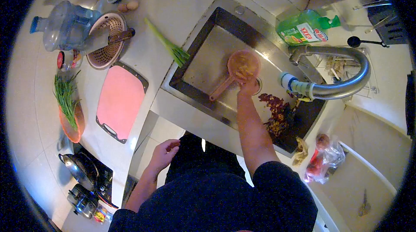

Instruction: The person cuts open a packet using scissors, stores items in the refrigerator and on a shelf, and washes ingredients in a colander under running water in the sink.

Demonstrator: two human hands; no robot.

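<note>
In the sink (203, 65) sits a pink plastic dipper (222, 88) with yellowish pieces (245, 67) in it, its handle pointing toward the near left. My right hand (248, 88) is at the dipper's near rim, fingertips over the edge; they are too indistinct to show whether they grip it or the pieces. My left hand (164, 154) hangs at the counter's front edge beside my body, fingers loosely bent and holding nothing. Dark red and yellowish scraps (279, 112) lie in the sink's right part, beside my right forearm. A green onion stalk (167, 41) overhangs the sink's left rim.
The faucet (342, 91) arches over the sink's right side, near a green detergent bottle (303, 28). Leftward are a pink cutting board (121, 102), a colander (106, 54) with a knife (119, 37) across it, a water jug (65, 26), eggs (132, 5) and pans (80, 169). A plastic bag (329, 158) lies at right.
</note>
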